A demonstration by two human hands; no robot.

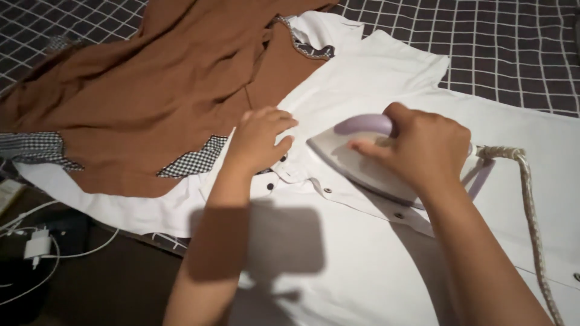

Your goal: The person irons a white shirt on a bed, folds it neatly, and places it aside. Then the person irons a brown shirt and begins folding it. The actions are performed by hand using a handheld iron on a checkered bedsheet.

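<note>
A white polo shirt (374, 78) lies flat on the dark checked sheet, its button placket running across the middle. My right hand (423, 148) grips the lilac handle of a grey-white iron (353, 160), which rests flat on the shirt by the placket. My left hand (260, 140) presses the shirt's collar area just left of the iron's tip, fingers bent down onto the cloth.
A brown garment (151, 78) with black-and-white check trim lies crumpled at the left, overlapping the white shirt. The iron's braided cord (531, 205) trails down the right side. A white charger and cables (37, 244) lie on the dark floor at lower left.
</note>
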